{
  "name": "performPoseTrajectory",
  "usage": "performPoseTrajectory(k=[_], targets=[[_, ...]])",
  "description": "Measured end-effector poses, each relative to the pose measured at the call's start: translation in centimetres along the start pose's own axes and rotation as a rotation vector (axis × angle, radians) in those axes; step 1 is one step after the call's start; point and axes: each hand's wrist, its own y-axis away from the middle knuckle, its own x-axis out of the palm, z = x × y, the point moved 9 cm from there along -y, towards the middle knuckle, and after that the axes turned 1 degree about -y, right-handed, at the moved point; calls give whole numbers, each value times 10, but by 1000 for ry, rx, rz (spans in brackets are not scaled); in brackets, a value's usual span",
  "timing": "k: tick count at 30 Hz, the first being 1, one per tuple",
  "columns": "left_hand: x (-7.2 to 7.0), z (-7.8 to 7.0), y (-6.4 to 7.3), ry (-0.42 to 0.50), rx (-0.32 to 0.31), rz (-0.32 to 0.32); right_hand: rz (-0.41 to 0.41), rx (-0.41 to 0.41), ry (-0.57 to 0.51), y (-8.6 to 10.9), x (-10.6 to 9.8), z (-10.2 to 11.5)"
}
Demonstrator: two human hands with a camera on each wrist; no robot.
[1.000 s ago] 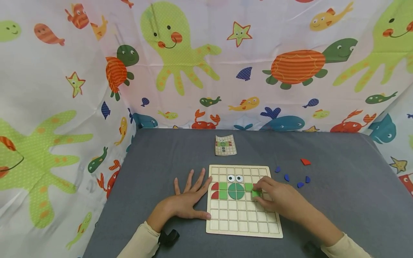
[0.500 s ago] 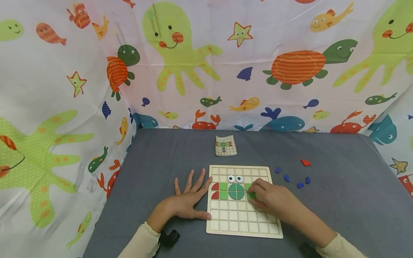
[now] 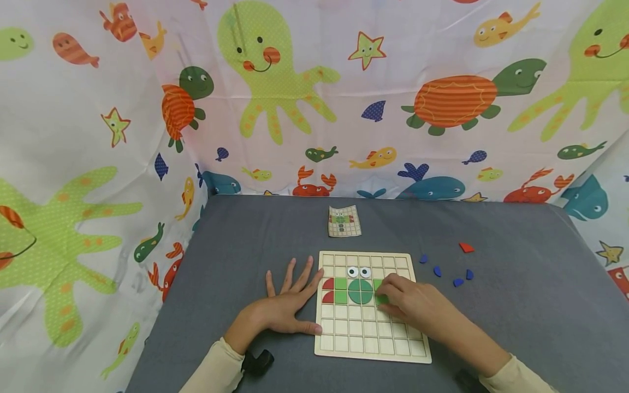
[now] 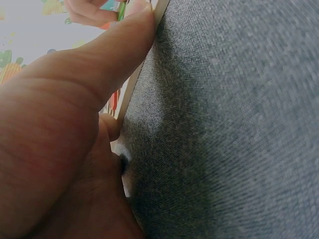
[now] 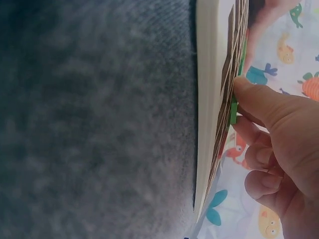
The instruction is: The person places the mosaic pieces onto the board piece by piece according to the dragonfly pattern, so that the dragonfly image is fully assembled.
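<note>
A wooden grid board (image 3: 355, 327) lies on the grey cloth, bearing two eye tiles (image 3: 358, 271), a dark green circle (image 3: 360, 291), light green squares (image 3: 340, 290) and red curved tiles (image 3: 327, 290). My right hand (image 3: 417, 303) pinches a light green square tile (image 3: 380, 299) at the board, right of the circle. The right wrist view shows this green tile (image 5: 233, 113) at the fingertips, against the board's surface. With fingers spread, my left hand (image 3: 282, 314) rests by the board's left edge; thumb and forefinger touch that edge. The right hand hides several cells.
Several blue pieces (image 3: 437, 271) and one red piece (image 3: 466, 248) lie loose on the cloth, right of the board. Behind the board sits a small pattern card (image 3: 344, 221). A printed curtain (image 3: 373, 125) hangs along the table's back and left.
My right hand has shifted slightly left with the green square tile, toward the green circle, and has barely moved in the last half second. The left hand has stayed in place.
</note>
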Motion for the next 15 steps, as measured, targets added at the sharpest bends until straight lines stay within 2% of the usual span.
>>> performPoseTrajectory(k=[15], targets=[[0, 1, 0, -1, -7, -1, 25, 14, 5, 0, 1, -1]])
